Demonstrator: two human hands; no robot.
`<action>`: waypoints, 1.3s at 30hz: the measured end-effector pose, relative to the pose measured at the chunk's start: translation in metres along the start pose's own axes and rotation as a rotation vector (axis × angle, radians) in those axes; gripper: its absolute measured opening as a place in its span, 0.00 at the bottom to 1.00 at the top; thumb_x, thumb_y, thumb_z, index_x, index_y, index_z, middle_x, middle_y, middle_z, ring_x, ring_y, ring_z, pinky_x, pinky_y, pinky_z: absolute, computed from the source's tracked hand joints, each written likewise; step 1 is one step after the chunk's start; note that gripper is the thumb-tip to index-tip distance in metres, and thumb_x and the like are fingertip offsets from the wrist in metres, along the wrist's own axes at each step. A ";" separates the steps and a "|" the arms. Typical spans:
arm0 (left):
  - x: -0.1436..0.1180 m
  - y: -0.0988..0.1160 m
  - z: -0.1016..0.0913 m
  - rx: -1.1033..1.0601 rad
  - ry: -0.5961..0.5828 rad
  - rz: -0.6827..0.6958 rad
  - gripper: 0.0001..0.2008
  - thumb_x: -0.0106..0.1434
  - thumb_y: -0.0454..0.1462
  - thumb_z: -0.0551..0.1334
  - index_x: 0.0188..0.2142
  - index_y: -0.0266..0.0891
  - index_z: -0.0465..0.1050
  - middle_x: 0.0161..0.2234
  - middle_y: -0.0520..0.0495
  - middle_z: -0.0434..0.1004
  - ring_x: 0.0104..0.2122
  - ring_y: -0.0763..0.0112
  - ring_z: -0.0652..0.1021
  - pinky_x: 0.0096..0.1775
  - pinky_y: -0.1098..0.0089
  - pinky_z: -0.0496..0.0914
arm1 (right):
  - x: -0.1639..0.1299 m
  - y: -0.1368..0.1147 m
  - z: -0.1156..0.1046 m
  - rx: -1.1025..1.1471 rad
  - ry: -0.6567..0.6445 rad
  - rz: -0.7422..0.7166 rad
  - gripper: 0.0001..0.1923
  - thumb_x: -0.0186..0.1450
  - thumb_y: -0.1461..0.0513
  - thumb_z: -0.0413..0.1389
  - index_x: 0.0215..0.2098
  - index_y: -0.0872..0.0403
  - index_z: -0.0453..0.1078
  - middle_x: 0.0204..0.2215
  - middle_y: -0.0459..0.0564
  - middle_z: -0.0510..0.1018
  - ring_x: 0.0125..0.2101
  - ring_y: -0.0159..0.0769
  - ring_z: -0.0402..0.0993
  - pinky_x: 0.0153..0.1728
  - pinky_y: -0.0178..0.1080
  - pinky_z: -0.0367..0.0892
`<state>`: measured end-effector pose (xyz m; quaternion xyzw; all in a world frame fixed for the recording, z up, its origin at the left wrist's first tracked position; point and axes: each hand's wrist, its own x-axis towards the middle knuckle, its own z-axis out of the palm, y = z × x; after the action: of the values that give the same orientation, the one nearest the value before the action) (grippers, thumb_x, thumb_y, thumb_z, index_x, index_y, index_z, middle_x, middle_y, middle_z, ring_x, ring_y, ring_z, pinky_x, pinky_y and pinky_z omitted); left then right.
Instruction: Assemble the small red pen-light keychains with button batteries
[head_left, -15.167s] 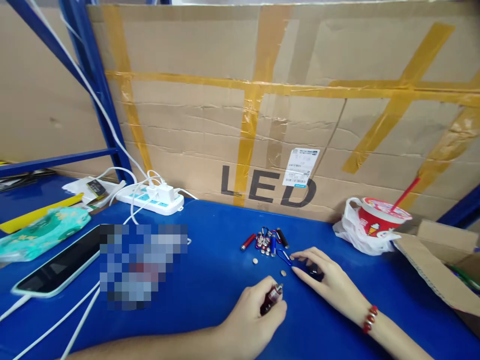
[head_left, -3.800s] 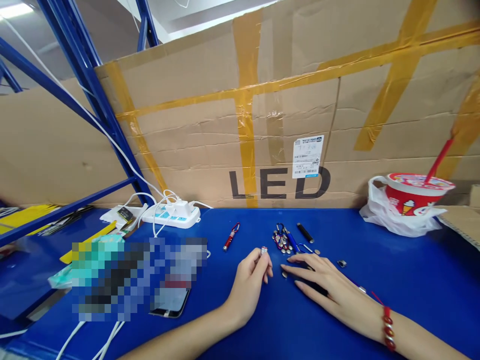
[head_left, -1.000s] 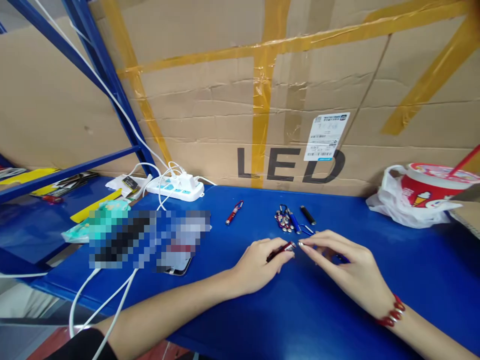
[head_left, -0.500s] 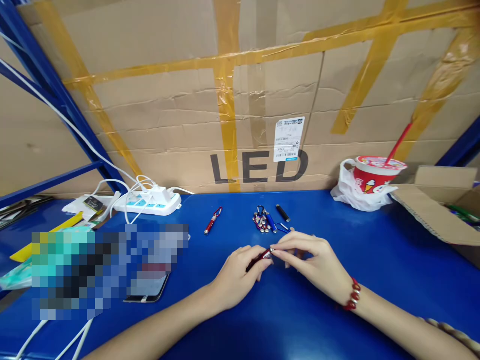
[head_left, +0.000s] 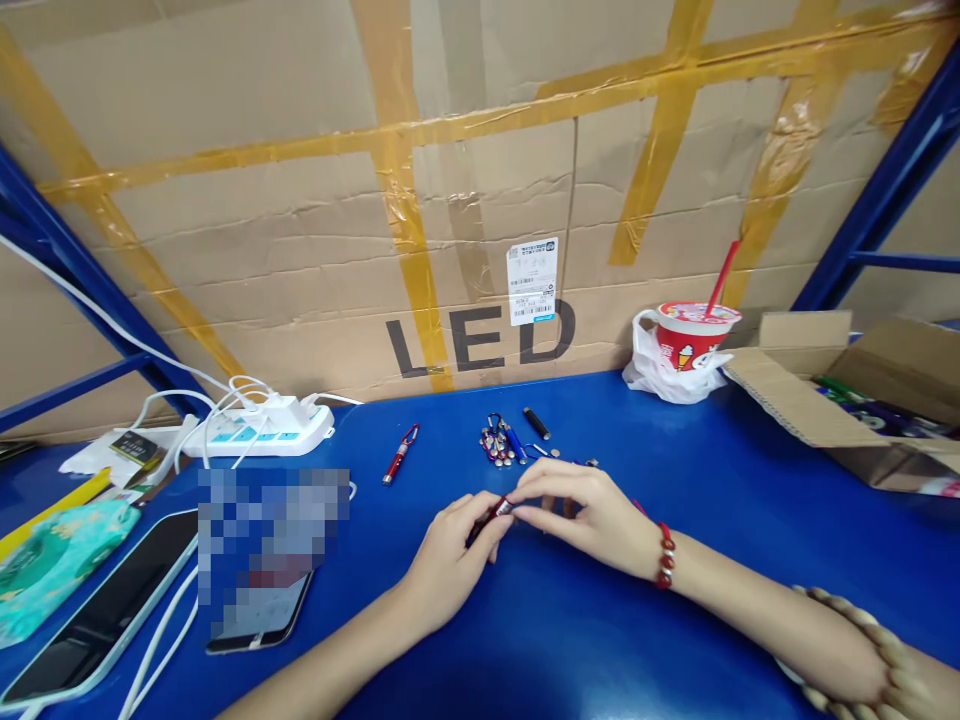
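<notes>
My left hand (head_left: 450, 565) is closed around a small dark red metal flashlight (head_left: 503, 508), which lies slantwise with its upper end sticking out past the thumb. At that end, the thumb and fingertips of my right hand (head_left: 581, 510) pinch together; what exactly lies between them is too small to tell. Just beyond the hands is a cluster of small silver button cells (head_left: 496, 446) with a blue flashlight (head_left: 515, 445) beside it. A black tube (head_left: 537, 423) lies a little farther back. To the left rests another red flashlight (head_left: 397, 462) with a red carabiner clip.
A white power strip (head_left: 259, 430) with plugs and cables sits back left, near phones (head_left: 105, 605) and a teal packet (head_left: 64, 560). A red cup (head_left: 686, 340) in a plastic bag stands back right, beside an open cardboard box (head_left: 810, 440). A large carton (head_left: 315, 250) walls the back.
The view has turned to the right, so the scene sits farther left and more of the box shows. Both hands keep nearly the same pose at the red flashlight.
</notes>
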<state>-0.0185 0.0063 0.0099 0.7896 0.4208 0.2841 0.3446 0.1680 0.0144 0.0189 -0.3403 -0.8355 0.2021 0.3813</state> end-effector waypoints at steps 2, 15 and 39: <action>0.001 0.000 0.000 -0.058 0.053 -0.052 0.15 0.63 0.46 0.48 0.30 0.38 0.64 0.19 0.54 0.64 0.23 0.75 0.65 0.28 0.75 0.58 | 0.003 0.001 -0.009 -0.027 0.113 0.041 0.12 0.62 0.57 0.49 0.33 0.55 0.72 0.30 0.49 0.74 0.24 0.26 0.69 0.24 0.30 0.65; 0.000 0.002 -0.008 -0.049 0.305 -0.002 0.10 0.62 0.42 0.50 0.31 0.39 0.64 0.29 0.51 0.67 0.32 0.71 0.67 0.38 0.72 0.59 | 0.003 0.025 -0.029 -0.454 0.076 0.072 0.12 0.63 0.57 0.48 0.33 0.51 0.72 0.30 0.45 0.74 0.25 0.26 0.69 0.25 0.29 0.62; -0.001 -0.015 -0.012 0.910 0.043 0.209 0.21 0.62 0.27 0.48 0.51 0.48 0.63 0.34 0.47 0.67 0.32 0.68 0.65 0.32 0.68 0.58 | 0.000 0.019 -0.020 -0.464 0.022 -0.003 0.11 0.63 0.58 0.48 0.39 0.51 0.70 0.31 0.45 0.74 0.27 0.25 0.70 0.26 0.27 0.63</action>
<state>-0.0348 0.0149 0.0052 0.8926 0.4278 0.1201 -0.0763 0.1915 0.0292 0.0197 -0.4195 -0.8560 0.0003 0.3021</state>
